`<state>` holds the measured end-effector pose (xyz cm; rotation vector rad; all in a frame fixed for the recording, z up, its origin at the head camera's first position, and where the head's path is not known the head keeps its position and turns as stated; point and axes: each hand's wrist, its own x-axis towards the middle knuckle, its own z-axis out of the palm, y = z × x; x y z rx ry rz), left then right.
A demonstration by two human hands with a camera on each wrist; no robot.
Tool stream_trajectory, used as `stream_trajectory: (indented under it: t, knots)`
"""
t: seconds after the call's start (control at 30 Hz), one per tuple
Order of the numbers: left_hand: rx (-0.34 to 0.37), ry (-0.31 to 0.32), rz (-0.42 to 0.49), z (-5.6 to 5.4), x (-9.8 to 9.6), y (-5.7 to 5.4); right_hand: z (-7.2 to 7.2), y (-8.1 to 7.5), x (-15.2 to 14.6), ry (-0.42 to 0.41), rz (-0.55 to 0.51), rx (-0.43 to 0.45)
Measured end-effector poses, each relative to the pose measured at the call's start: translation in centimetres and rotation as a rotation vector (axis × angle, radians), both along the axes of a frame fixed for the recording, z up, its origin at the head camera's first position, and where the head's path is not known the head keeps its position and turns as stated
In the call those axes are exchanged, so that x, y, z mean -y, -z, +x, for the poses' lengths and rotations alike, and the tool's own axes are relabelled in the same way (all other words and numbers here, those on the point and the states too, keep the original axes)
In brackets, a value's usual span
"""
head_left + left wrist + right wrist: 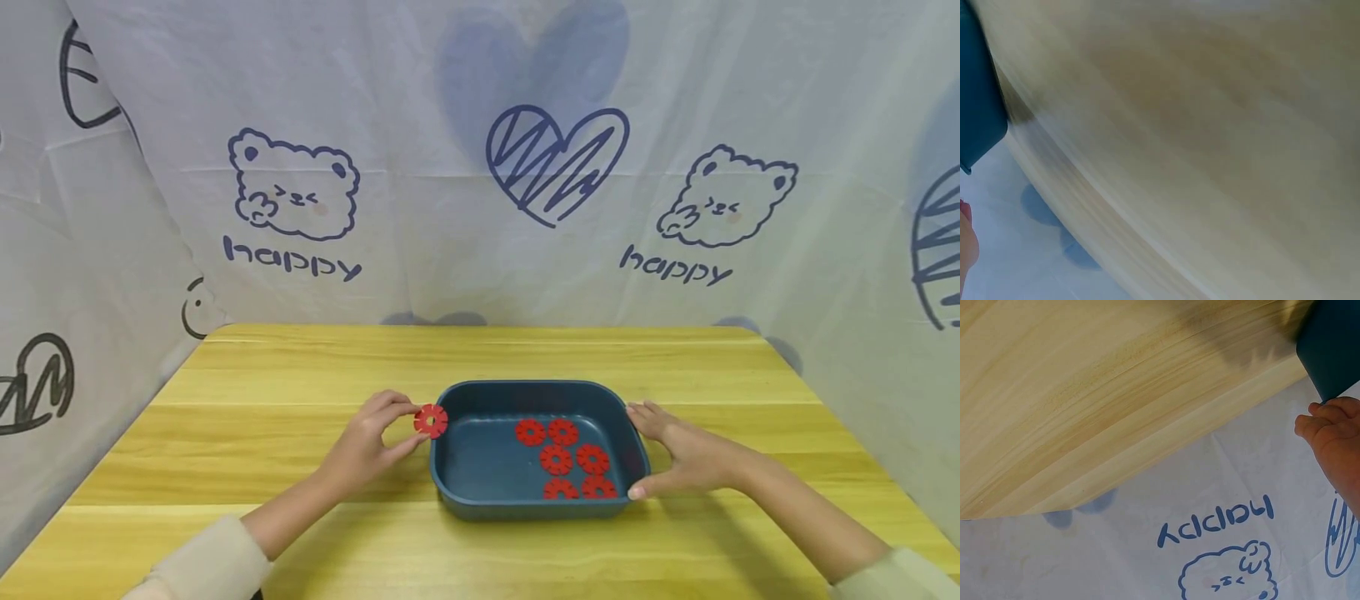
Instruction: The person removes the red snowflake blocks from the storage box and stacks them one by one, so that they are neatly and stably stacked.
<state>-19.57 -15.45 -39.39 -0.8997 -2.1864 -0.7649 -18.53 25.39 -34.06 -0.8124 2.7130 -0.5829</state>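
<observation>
In the head view, my left hand (pixel 367 437) pinches a red notched plastic disc (pixel 431 422) with a hole in its middle. That disc is held up at the left rim of a dark blue rectangular bin (pixel 487 475). Several matching red discs (pixel 556 460) lie flat on the bin's floor, toward its right half. My right hand (pixel 693 454) holds the bin's right end, its fingers at the back corner and its thumb at the front corner. The right wrist view shows the fingers of this hand (pixel 1332 428) at the bin's edge (pixel 1332 350).
The bin stands on a yellow wood-grain table (pixel 300 375). Behind the table hangs a white cloth (pixel 420 233) printed with bears, hearts and the word happy; it also covers both sides. Part of the bin (pixel 979 94) shows at the left of the left wrist view.
</observation>
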Motion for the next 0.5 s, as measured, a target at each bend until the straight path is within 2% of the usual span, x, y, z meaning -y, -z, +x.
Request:
stream_trajectory:
  t: [0.3,0.5]
  knots:
    - [0.005,-0.07,0.021,0.6,1.5,0.4,0.1,-0.1,0.0,0.001,-0.007,0.012]
    - [0.002,-0.073,0.011,1.0,2.3,1.0,0.0,-0.1,0.0,0.002,-0.003,0.016]
